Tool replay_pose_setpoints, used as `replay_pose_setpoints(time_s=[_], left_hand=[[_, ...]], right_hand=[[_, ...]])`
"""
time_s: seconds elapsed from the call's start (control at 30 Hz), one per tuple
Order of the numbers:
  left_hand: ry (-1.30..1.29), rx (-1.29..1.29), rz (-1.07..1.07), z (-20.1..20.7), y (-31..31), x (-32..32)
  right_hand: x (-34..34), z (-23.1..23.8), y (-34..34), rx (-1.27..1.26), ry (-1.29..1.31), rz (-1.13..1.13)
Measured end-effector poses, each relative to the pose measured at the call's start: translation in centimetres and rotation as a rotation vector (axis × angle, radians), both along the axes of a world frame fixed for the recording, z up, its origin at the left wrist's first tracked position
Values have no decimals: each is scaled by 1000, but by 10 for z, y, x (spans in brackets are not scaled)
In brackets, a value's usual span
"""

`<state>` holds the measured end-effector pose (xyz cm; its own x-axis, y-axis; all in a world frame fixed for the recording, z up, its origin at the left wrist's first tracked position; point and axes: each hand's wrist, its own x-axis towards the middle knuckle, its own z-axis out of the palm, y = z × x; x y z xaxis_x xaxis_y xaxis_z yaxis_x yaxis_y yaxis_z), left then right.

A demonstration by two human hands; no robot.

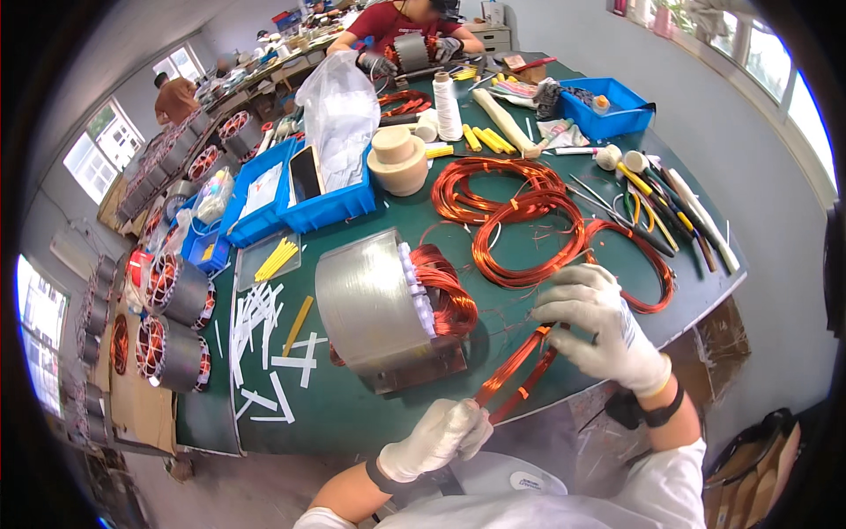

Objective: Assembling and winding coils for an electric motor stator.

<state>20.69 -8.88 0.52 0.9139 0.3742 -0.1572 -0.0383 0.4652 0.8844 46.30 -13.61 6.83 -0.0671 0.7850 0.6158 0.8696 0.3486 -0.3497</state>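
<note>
A bundled copper wire coil (pixel 515 370), bound with orange ties, stretches at a slant between my two gloved hands at the table's near edge. My left hand (pixel 434 438) is closed round its lower end. At the upper end my right hand (pixel 595 326) grips the coil, thumb below and fingers curled over. To the left of the coil a silver stator core (pixel 366 304) lies on its side, white slot liners along its right rim. Copper windings (pixel 445 291) bulge out of that end. Loose thin wires trail between the stator and my right hand.
Copper coils (pixel 529 238) lie beyond my hands, with pliers and mallets (pixel 652 198) to the right. White paper strips (pixel 256 326) scatter left of the stator. Blue bins (pixel 330 207), a thread cone (pixel 447 106) and a co-worker (pixel 401 31) handling another stator are farther back. Finished stators (pixel 181 286) stand left.
</note>
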Motion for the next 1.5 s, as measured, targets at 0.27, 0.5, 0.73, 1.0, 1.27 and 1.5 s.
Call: replay_pose_setpoints(time_s=[0.27,0.5,0.73,1.0,1.27,1.5], left_hand=[[22,164,85,-11,-9,-14],[-15,207,-16,-18,-4,-12],[-173,485,26,-26,-4,0],[-74,415,84,-6,-15,0],[-60,382,147,2,-11,7],[-156,276,97,-24,-5,3]], right_hand=[[15,-10,12,-345,206,359],[-9,5,13,-375,188,482],[-4,3,11,-542,223,500],[-61,27,8,-254,18,694],[-55,26,7,-346,-25,381],[-45,13,-3,-318,72,372]])
